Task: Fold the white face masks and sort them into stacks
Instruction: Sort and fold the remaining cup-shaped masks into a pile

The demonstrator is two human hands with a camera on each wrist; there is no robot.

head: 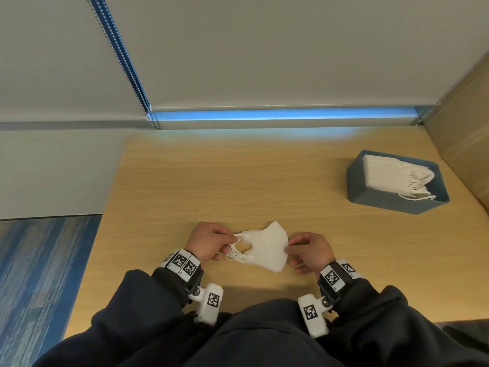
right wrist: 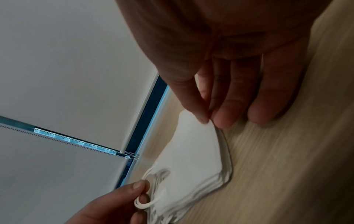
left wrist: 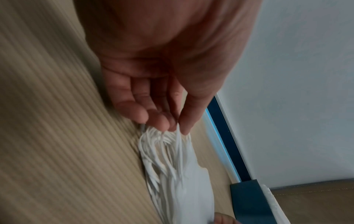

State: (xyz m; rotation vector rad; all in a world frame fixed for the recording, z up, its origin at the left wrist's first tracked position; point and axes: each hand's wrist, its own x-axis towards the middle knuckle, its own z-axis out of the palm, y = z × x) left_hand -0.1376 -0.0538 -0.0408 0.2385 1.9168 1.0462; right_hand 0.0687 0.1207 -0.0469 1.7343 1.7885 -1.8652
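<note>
We've got a stack of folded masks (head: 264, 247) near the front edge of the counter (head: 238, 181), held betw. both hands. Left hand (head: 209, 241) pinches the bunched ear loops (left wrist: 162, 145) w/ thumb and fingers curled, prob. to keep loops from tangling. Right hand (head: 309, 251) pinches the opposite pointed edge, thumb on top, fingers (right wrist: 226, 115) under, so layers stay aligned. Whether the stack rests on the counter or sits just above it, can't tell. Blue bin (head: 354, 186), far right, well apart, holds more white masks (head: 386, 173), likely a finished stack.
</note>
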